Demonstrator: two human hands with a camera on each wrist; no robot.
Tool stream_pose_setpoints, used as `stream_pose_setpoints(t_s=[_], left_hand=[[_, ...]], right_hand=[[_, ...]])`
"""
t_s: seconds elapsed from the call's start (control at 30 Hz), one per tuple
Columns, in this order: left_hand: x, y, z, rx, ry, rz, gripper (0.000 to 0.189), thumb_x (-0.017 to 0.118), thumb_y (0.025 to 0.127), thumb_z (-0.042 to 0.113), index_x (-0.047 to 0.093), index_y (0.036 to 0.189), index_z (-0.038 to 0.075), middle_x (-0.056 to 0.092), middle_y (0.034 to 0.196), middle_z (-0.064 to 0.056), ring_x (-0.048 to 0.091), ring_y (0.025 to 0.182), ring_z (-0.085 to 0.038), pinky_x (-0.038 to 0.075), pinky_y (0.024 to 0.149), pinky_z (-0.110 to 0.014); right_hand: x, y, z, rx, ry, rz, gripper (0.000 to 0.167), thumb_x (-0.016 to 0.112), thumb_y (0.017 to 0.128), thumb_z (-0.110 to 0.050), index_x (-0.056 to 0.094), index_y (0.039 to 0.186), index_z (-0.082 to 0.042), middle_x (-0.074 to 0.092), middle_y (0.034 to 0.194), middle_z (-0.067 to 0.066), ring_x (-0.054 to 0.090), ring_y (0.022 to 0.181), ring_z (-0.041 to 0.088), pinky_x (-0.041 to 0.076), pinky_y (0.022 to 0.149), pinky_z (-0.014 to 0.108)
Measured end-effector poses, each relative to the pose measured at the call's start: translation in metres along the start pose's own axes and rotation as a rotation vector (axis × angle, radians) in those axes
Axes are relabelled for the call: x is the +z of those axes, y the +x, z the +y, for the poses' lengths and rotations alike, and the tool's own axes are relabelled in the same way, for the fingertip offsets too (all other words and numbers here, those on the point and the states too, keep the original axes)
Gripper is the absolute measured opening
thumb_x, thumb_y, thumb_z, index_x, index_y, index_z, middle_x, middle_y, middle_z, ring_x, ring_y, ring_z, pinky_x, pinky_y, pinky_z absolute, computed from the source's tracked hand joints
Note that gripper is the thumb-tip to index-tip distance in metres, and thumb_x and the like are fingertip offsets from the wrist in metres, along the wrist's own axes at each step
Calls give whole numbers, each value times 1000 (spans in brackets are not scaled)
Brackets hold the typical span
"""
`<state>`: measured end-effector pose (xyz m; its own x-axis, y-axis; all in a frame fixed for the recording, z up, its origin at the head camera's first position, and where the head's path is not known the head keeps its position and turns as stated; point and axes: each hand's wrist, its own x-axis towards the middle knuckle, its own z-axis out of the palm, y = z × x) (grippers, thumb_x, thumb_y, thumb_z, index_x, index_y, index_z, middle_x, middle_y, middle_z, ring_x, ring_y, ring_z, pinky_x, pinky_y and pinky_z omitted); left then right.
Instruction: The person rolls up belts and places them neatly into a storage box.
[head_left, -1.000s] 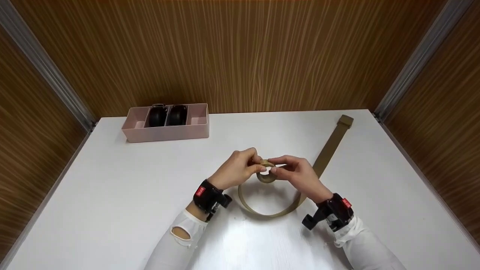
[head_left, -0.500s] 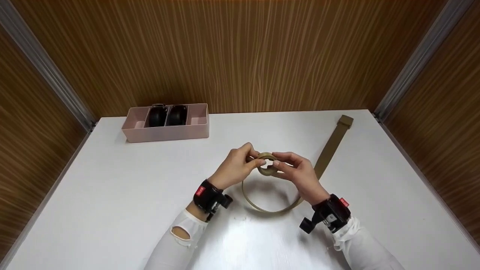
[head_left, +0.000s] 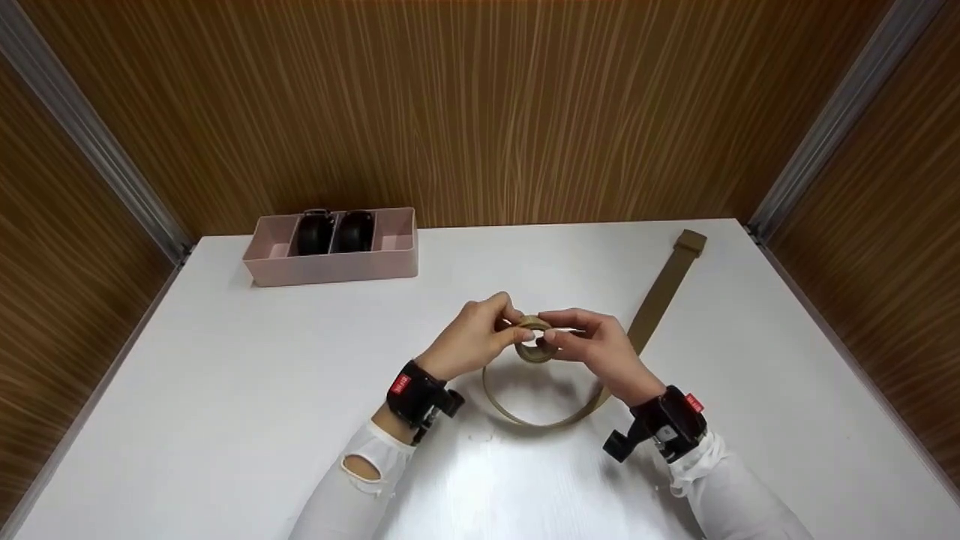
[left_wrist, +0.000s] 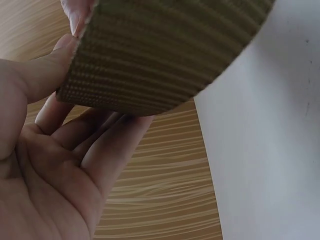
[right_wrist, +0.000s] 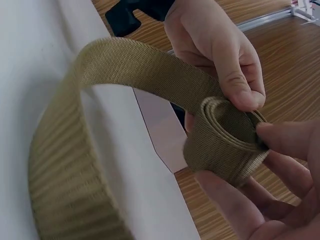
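Note:
A khaki webbing belt [head_left: 660,300] is partly wound into a small coil [right_wrist: 220,147], held up between both hands over the white table. My left hand [head_left: 471,339] pinches the coil's left side between thumb and fingers. On the opposite side, my right hand [head_left: 604,351] grips it, thumb inside the coil and fingers outside, as the right wrist view shows. From the coil the strap hangs in a wide loop [head_left: 525,424], then runs under the right hand to the back right. There it ends in a thicker, squarish piece [head_left: 691,241]. Close webbing [left_wrist: 160,55] fills the left wrist view's top.
A pink divided box [head_left: 337,268] stands at the back left of the white table [head_left: 225,390]. Two round black objects [head_left: 355,231] sit in its middle compartments. Wood-grain panels [head_left: 480,112] enclose the table at the back and sides.
Both hands rise slightly with the coil, then come back down. The hanging loop is a little smaller than a second ago. The strap's far end and the box stay put.

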<state>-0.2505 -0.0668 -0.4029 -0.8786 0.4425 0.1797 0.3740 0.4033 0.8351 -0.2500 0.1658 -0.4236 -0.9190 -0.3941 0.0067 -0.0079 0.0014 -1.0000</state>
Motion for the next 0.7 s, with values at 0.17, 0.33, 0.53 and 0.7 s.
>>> stream_pose_setpoints(t_s=[0.17,0.33,0.53,0.7], left_hand=[[0,1,1,-2,-43,56,22,75,98,24,61,101,7,77,111,-7,74,93,-12,57,78,-28],[-1,1,1,18,-64,69,21,75,98,21,61,101,6,76,113,-8,72,94,-13,55,77,-26],[-3,0,-1,41,-38,25,20,75,97,19,61,98,4,77,110,-10,70,89,-12,52,73,-23],[-4,-1,-1,37,-1,-62,19,76,97,18,62,100,5,77,107,-8,70,89,-9,52,73,-22]], right_hand=[[7,0,0,2,124,93,39,67,101,-4,60,137,10,65,128,23,73,104,26,59,91,44],[9,0,1,18,174,119,40,67,101,-5,59,138,8,66,126,22,73,104,27,59,92,45],[2,0,-2,-2,7,19,40,71,99,-7,62,135,7,66,128,19,72,106,25,60,90,42],[-5,0,-6,-31,-171,-88,36,73,98,-10,68,132,2,68,128,18,74,103,24,61,87,38]])
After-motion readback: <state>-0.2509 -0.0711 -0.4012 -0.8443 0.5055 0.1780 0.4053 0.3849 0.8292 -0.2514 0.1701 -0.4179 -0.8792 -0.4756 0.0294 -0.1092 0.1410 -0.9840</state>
